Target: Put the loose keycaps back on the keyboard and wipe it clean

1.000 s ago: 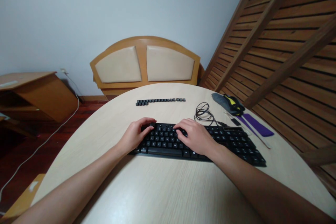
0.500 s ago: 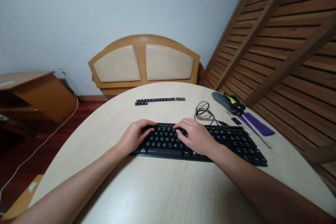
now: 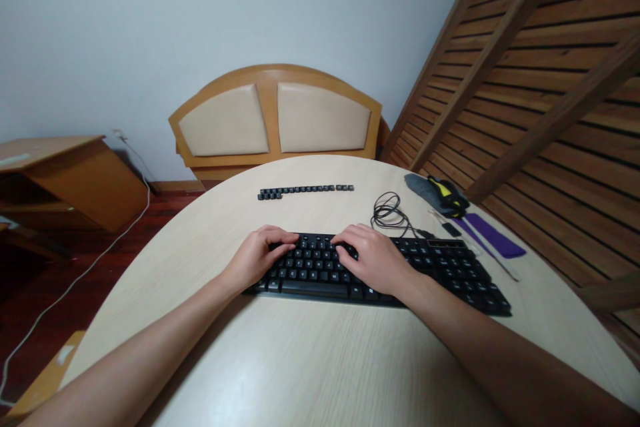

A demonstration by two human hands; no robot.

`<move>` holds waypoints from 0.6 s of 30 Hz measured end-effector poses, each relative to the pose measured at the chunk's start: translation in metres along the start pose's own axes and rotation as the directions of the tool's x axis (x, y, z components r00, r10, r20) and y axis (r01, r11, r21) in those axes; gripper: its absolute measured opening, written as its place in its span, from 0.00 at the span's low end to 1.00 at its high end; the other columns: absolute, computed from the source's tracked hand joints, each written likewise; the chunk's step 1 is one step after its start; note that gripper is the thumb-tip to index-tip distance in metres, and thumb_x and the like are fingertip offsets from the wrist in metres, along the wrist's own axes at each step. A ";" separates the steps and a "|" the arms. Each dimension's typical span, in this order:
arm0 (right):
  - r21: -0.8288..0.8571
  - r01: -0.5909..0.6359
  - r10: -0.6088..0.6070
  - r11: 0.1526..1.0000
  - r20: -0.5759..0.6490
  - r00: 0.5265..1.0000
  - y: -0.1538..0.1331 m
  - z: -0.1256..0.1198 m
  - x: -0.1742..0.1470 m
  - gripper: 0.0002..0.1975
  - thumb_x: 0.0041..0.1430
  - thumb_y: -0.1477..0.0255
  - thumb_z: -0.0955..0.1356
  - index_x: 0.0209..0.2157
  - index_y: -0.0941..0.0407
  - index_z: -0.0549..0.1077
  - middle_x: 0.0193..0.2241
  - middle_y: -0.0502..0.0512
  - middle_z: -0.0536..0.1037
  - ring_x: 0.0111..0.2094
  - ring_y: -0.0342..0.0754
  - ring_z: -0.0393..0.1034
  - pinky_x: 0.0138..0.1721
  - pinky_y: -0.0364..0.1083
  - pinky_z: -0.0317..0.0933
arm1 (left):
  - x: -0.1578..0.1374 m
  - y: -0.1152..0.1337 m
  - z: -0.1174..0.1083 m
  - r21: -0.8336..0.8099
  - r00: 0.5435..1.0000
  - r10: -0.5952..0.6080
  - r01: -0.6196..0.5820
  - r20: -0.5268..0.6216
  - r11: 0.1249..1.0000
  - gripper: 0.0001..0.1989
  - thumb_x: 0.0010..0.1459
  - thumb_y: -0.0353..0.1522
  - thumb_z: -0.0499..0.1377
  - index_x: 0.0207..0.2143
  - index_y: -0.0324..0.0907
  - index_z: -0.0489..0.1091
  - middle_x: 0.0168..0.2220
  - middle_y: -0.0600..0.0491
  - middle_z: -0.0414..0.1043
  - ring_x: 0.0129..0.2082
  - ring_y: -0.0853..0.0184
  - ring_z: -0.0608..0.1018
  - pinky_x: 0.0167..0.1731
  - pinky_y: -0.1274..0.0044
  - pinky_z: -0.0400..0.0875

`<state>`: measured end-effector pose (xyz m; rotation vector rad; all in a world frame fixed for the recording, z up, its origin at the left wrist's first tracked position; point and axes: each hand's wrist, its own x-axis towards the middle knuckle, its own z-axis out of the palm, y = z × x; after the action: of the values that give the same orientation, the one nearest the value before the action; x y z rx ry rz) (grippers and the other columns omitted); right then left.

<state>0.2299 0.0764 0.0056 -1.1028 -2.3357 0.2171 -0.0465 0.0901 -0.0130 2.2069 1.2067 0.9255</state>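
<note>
A black keyboard lies on the pale round table, some of its key places at the back edge looking bare. My left hand rests on its upper left part, fingers curled and thumb close to the index finger, gripping the keyboard there. Over the middle of the back edge, my right hand has thumb and index finger bent down against the keyboard. Whether a single keycap is between the fingers of either hand is hidden. Behind the keyboard, several loose black keycaps stand in a long row with a short one in front.
A coiled black cable lies behind the keyboard. To the right are a grey and yellow-black item, a purple strip and a thin rod. A slatted wooden panel borders the table on the right; a padded headboard stands behind.
Both hands keep nearly the same pose on the keyboard. The whole view has shifted very slightly; the keycap rows look the same.
</note>
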 end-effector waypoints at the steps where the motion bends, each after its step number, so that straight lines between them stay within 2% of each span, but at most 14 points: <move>1: -0.001 0.000 0.000 1.000 -0.001 1.000 0.000 0.000 0.000 0.08 0.63 0.75 0.66 0.40 0.54 0.77 0.38 0.54 0.80 0.42 0.51 0.73 0.46 0.51 0.65 | 0.000 0.000 0.000 0.007 1.000 0.005 -0.005 0.007 1.000 0.09 0.63 0.34 0.61 0.45 0.47 0.79 0.43 0.50 0.81 0.45 0.60 0.79 0.49 0.63 0.73; 10: -0.011 0.004 -0.004 1.000 0.007 1.000 0.000 0.001 0.001 0.08 0.63 0.75 0.65 0.40 0.56 0.77 0.38 0.55 0.80 0.42 0.51 0.73 0.47 0.52 0.65 | 0.000 0.003 -0.002 0.060 0.999 0.030 -0.032 0.039 0.998 0.11 0.64 0.31 0.56 0.45 0.45 0.78 0.43 0.50 0.80 0.46 0.60 0.78 0.50 0.64 0.71; 18: -0.006 0.006 -0.006 1.000 0.002 1.000 0.000 0.001 0.001 0.08 0.63 0.75 0.66 0.40 0.55 0.76 0.38 0.55 0.80 0.42 0.52 0.72 0.46 0.51 0.65 | -0.001 0.005 -0.002 0.048 0.999 0.028 -0.029 0.020 0.998 0.08 0.64 0.31 0.58 0.43 0.45 0.76 0.42 0.51 0.79 0.45 0.61 0.78 0.50 0.64 0.71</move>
<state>0.2290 0.0772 0.0049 -1.0984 -2.3428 0.2085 -0.0456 0.0875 -0.0088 2.2714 1.2043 0.8932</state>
